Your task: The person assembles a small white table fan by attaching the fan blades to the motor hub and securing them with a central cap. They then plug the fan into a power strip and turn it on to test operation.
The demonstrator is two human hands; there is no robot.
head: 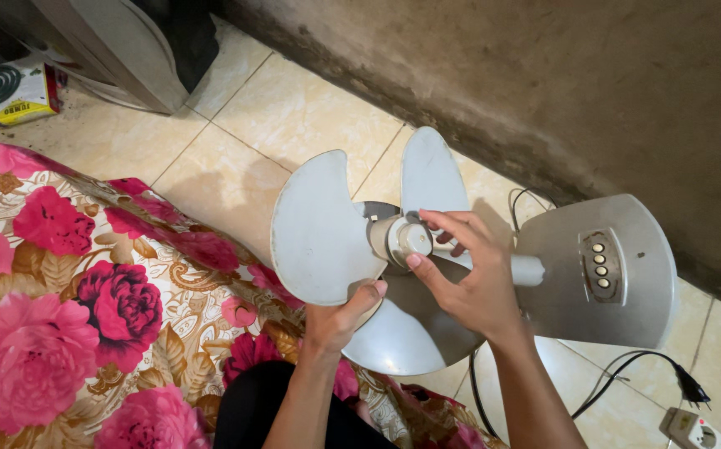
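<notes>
Left hand (339,320) pinched the pale grey three-bladed plastic fan blade (320,229) at its thin, bendy edge; right hand (468,270) gripped the slick round hub cap (413,239).

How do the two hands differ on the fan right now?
The left hand pinches the edge of a fan blade from below; the right hand reaches over, fingers curled round the hub cap. The left is mostly hidden behind the blade, the right fully visible. Both are bare and touch the fan.

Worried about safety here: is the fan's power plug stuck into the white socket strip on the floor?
No, the black plug lies loose on the tiles, apart from the white socket strip at the lower right corner.
</notes>
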